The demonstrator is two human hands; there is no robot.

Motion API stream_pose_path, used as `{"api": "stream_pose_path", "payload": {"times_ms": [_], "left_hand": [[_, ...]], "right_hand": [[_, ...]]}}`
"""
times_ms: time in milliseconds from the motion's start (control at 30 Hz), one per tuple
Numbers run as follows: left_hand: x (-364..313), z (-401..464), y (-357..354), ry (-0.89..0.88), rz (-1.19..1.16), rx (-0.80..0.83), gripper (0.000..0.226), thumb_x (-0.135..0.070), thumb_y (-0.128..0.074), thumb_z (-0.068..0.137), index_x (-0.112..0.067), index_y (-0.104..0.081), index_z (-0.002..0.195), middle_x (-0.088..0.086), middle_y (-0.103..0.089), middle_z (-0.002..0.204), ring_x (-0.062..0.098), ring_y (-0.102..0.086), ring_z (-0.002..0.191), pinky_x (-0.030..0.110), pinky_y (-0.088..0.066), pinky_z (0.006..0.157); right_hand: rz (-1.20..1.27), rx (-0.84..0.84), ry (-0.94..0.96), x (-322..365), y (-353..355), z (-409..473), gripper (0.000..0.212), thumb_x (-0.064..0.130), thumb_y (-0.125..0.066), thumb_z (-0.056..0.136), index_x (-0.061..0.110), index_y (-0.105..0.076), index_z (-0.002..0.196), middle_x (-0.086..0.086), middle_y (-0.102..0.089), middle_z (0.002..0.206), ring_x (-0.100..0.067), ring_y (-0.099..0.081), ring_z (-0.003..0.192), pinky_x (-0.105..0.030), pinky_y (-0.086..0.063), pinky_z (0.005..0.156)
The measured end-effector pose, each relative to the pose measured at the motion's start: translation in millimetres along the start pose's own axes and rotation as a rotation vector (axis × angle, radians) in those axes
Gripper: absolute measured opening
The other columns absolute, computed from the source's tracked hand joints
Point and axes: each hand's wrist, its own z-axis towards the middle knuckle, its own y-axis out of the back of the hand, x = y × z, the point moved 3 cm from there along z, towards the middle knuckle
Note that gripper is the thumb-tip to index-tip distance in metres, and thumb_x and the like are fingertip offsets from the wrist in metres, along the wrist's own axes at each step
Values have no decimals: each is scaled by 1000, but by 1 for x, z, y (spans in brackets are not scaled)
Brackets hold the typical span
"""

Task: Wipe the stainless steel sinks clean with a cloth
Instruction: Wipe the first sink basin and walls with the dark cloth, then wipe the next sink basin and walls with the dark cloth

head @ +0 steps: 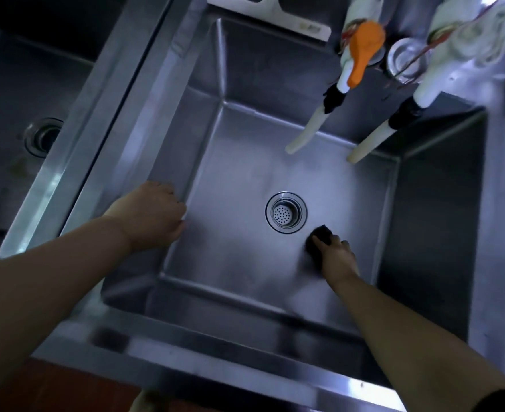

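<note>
Right hand [336, 257]: reaches down to the floor of the sink [236, 257], fingers curled over a dark cloth [319, 237] and pressing it flat on the steel. The cloth shows only as a black wad at the fingertips, partly covered by the hand and blurred.

Left hand [153, 215]: rests on the sink's left wall where it meets the rim, fingers bent over the edge and gripping it. It lies well apart from the cloth, across the basin.

Drain [286, 212]: round, with a perforated strainer, near the middle of the sink floor. The cloth lies just beside it, on its near right.

Two white taps [346, 81] [417, 93]: at the back right, spouts slanting down over the basin. The left one carries an orange handle [364, 49].

Second sink [13, 120]: to the left, parted by a steel divider, with its own drain [43, 136].

White board [272, 17]: at the back edge, partly out of view.
</note>
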Motion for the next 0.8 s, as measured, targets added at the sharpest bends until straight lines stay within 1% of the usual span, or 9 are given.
{"api": "stream_pose_path", "payload": {"times_ms": [100,167,233,300,367,433,600,700,800], "left_hand": [[-2,-6,3,46,-59,-11,30,-23,-79,65,-8,-59,50,12,-57,49,31,-56,52,31,-44,50],[-1,-11,7,101,-126,5,27,-29,-65,81,-7,-64,65,14,-63,67,32,-60,69,32,-45,60],[-4,-19,16,78,-162,-22,26,-28,-56,88,-7,-66,78,12,-66,79,29,-60,82,32,-44,67],[-8,-33,29,-10,-188,-110,19,-19,-62,82,-3,-69,75,13,-66,72,30,-62,75,32,-48,63],[-7,-56,38,-49,-237,-233,30,-20,-48,81,-2,-70,71,14,-65,65,31,-64,68,36,-51,60],[-2,-88,43,-45,-247,-306,39,-21,-36,79,-3,-70,72,13,-65,66,32,-63,69,39,-52,63],[38,-195,46,46,-302,-423,41,-22,-34,78,-5,-71,76,10,-67,72,31,-64,77,38,-51,69],[61,-246,46,113,-312,-403,40,-22,-33,75,-7,-70,74,8,-67,71,30,-64,77,35,-49,70],[85,-293,47,163,-321,-346,43,-26,-30,75,-7,-68,73,10,-66,73,31,-63,80,40,-53,70]], "right_hand": [[169,-89,-42,20,26,-24,60,6,-47,88,33,-39,142,-10,-46,128,-31,-42,116,-35,-43,88],[275,-158,-20,47,45,-46,57,10,-49,88,34,-43,139,-9,-50,125,-30,-46,114,-33,-44,84],[386,-205,22,82,64,-73,56,13,-51,87,36,-45,138,-6,-51,126,-28,-52,110,-32,-45,82],[466,-250,63,121,80,-101,59,12,-52,85,37,-45,138,-2,-51,128,-25,-54,108,-32,-45,81],[501,-320,102,161,95,-127,60,9,-52,84,36,-46,137,-2,-53,125,-24,-53,109,-32,-45,78],[530,-374,139,202,107,-150,61,6,-50,83,33,-47,137,-4,-54,123,-26,-52,108,-35,-47,77],[562,-435,104,288,125,-200,62,4,-48,84,29,-44,140,-4,-52,127,-26,-52,109,-39,-49,81],[550,-459,120,326,132,-221,61,6,-50,83,29,-45,140,-5,-53,126,-26,-51,111,-38,-47,83],[554,-495,137,363,145,-244,61,7,-51,82,29,-47,138,-6,-54,125,-27,-52,110,-37,-47,81]]}}
